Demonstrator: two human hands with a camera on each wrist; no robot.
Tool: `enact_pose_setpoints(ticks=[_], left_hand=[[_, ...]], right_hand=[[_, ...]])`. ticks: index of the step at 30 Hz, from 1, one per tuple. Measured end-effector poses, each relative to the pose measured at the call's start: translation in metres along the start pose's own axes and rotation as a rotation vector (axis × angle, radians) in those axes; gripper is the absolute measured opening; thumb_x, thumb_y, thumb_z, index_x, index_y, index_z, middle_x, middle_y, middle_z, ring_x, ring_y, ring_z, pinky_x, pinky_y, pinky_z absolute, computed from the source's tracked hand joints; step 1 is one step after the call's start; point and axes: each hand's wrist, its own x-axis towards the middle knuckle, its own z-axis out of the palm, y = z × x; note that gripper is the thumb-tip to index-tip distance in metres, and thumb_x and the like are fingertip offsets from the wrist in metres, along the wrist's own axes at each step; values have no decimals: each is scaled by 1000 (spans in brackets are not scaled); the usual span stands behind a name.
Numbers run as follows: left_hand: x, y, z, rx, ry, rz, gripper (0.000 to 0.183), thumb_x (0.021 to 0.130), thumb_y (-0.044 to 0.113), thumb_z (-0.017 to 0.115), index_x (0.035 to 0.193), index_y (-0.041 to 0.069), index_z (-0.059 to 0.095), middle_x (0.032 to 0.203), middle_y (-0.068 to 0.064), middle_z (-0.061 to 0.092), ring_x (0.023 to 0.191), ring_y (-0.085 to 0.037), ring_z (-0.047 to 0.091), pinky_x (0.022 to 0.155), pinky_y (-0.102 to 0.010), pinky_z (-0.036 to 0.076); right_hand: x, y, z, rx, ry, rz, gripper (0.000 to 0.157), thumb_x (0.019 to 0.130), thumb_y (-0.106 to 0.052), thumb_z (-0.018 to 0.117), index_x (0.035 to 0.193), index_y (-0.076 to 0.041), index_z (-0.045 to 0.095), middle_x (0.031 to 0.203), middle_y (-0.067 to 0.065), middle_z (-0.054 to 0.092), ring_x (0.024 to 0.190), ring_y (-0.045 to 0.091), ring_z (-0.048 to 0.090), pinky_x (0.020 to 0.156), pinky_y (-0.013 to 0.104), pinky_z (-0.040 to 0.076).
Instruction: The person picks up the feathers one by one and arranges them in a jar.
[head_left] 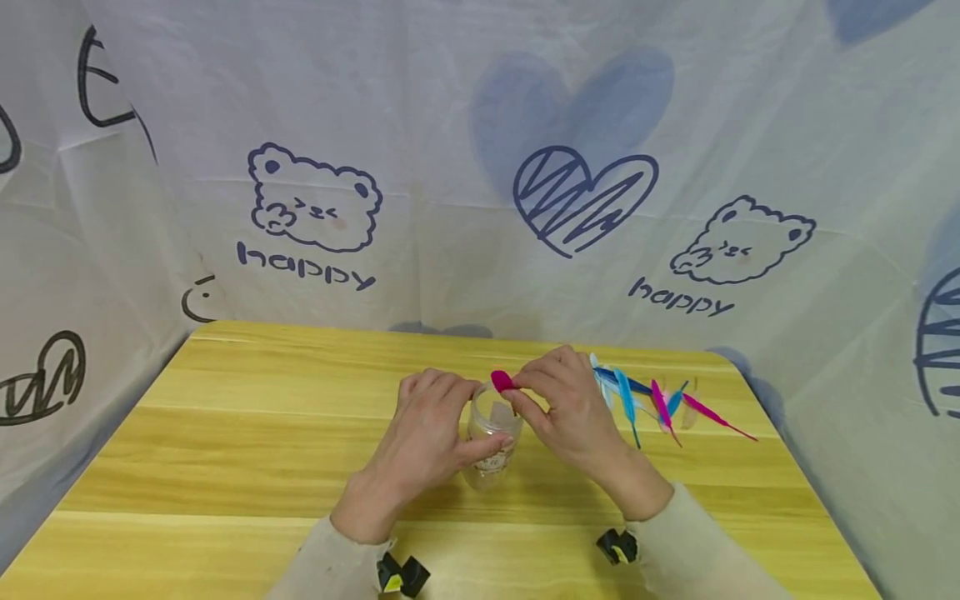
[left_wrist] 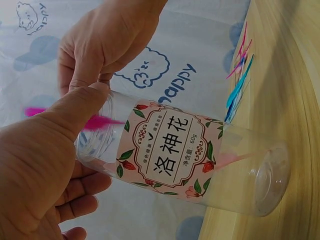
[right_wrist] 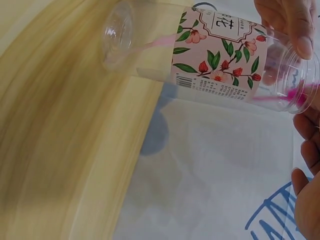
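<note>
A clear plastic jar without a lid stands on the table, a pink floral label round its middle. My left hand grips it near the rim, fingers on the far side and thumb on the near side. At the jar's mouth, my right hand pinches a magenta feather between thumb and fingers. The feather's thin end points down into the jar, as the left wrist view shows. Through the clear wall near the base, something pale pink and slender is visible.
Right of the hands, several feathers lie loosely on the wooden table: a light blue feather, a magenta feather and darker blue ones among them. A printed white cloth hangs behind the table and at both sides.
</note>
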Motion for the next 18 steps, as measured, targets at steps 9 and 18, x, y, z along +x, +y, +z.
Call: enact_pose_setpoints(ticks=[9, 18], left_hand=[[-1, 0, 0, 14, 7, 10, 61, 82, 61, 85, 118, 13, 73, 110, -1, 73, 108, -25, 62, 99, -50, 41], [-1, 0, -2, 16, 1, 13, 62, 82, 61, 85, 118, 12, 73, 111, -2, 73, 108, -25, 62, 98, -50, 41]], right_hand=[[-2, 4, 2, 16, 17, -25, 32, 102, -38, 70, 92, -9, 79, 92, 4, 74, 93, 26, 58, 79, 41, 39], [-1, 3, 1, -2, 17, -24, 23, 98, -30, 76, 92, -9, 77, 92, 4, 74, 94, 26, 58, 78, 40, 39]])
